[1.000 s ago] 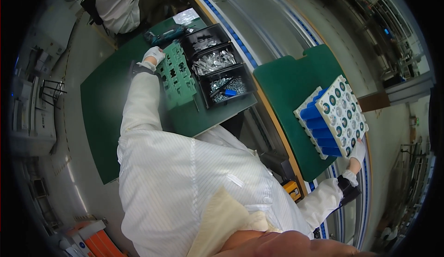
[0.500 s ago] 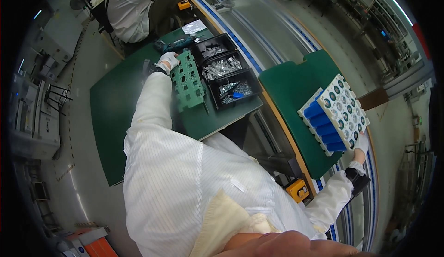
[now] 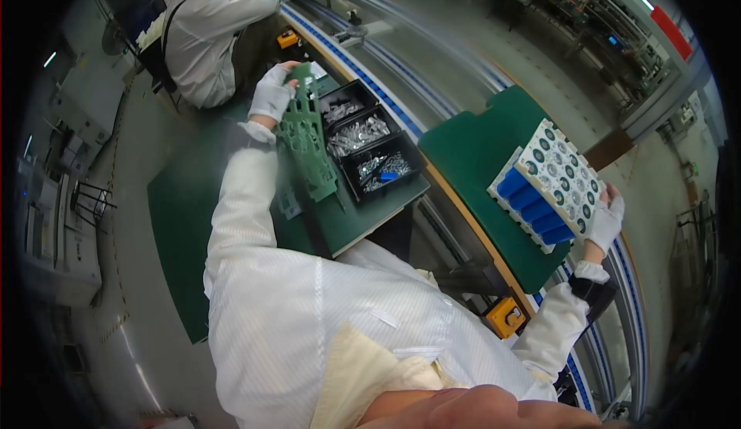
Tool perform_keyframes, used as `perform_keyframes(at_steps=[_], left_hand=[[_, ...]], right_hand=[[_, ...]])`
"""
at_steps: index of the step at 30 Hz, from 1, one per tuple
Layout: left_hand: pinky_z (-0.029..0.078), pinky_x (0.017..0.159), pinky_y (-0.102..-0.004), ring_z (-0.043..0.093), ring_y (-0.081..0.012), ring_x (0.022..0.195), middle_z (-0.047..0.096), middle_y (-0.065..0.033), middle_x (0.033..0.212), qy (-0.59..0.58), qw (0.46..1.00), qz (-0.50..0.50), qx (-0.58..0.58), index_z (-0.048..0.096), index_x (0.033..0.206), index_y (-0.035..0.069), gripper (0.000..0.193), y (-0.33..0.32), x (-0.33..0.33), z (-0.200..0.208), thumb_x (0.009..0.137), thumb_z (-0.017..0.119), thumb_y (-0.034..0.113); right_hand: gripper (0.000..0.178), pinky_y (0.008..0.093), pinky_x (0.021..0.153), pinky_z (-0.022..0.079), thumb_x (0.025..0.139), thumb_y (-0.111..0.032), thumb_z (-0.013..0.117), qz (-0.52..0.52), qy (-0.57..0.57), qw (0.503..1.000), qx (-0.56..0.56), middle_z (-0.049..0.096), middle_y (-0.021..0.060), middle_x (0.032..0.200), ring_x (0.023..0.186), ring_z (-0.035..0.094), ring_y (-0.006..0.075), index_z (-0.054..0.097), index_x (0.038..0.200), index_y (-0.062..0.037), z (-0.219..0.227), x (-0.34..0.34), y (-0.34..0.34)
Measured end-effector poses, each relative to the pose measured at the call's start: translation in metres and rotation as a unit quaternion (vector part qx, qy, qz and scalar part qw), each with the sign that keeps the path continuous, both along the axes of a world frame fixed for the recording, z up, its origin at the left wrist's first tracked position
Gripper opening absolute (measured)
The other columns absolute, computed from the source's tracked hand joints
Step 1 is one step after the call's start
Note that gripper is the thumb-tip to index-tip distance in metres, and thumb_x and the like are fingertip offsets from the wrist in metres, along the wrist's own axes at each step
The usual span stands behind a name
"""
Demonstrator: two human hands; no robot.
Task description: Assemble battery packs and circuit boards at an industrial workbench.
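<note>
My left hand (image 3: 272,96), in a white glove, grips the far end of a green plate with cutouts (image 3: 307,147). The plate is tilted up off the green table (image 3: 174,232). Under its near end a pale, blurred piece (image 3: 289,204) lies on the table. My right hand (image 3: 606,222), also gloved, has its fingers bent against the right edge of a battery pack (image 3: 559,168). Blue cylinders stand between two white holders in this pack, with round ends showing on top. It rests on a green board (image 3: 455,147).
Right of the plate stand black bins (image 3: 356,197) with small metal parts, one holding a blue piece too. A conveyor (image 3: 386,82) runs past the table. Yellow switch boxes (image 3: 505,317) sit along its edge. Another person (image 3: 204,51) sits at the far left.
My left hand has lifted and tilted the green plate, which lay flatter before. My right hand has slid a little farther up the pack's edge. The view has shifted slightly.
</note>
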State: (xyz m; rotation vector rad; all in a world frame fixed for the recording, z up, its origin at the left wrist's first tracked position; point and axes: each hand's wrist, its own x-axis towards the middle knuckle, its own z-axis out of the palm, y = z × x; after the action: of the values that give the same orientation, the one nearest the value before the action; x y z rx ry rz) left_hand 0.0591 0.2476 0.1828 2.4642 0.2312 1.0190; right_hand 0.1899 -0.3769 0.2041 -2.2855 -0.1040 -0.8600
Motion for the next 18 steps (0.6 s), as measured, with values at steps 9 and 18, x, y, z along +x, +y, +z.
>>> perform_keyframes(at_steps=[9,18], left_hand=[[0.048,0.081,-0.0370,0.057,-0.0314,0.094,0.057,-0.0159,0.101,-0.209,0.891,-0.308,0.260,0.058,0.104,0.002,0.040,-0.177,0.014,0.106,0.065,0.061,-0.004],[0.046,0.087,-0.0404,0.052,-0.0360,0.104,0.054,-0.0161,0.109,-0.239,0.871,-0.393,0.174,0.053,0.115,0.007,0.062,-0.299,0.046,0.100,0.056,0.074,0.008]], right_hand=[[0.040,0.0187,0.051,0.042,0.092,-0.033,0.046,0.450,0.224,0.850,0.156,0.062,0.0074,0.094,0.060,0.050,0.0059,0.050,0.119,-0.0043,0.070,-0.107,0.156],[0.025,0.0230,0.033,0.039,0.092,-0.018,0.045,0.371,0.348,0.795,0.329,0.060,0.0081,0.072,0.038,0.051,0.0149,0.052,0.110,-0.0026,0.065,-0.111,0.129]])
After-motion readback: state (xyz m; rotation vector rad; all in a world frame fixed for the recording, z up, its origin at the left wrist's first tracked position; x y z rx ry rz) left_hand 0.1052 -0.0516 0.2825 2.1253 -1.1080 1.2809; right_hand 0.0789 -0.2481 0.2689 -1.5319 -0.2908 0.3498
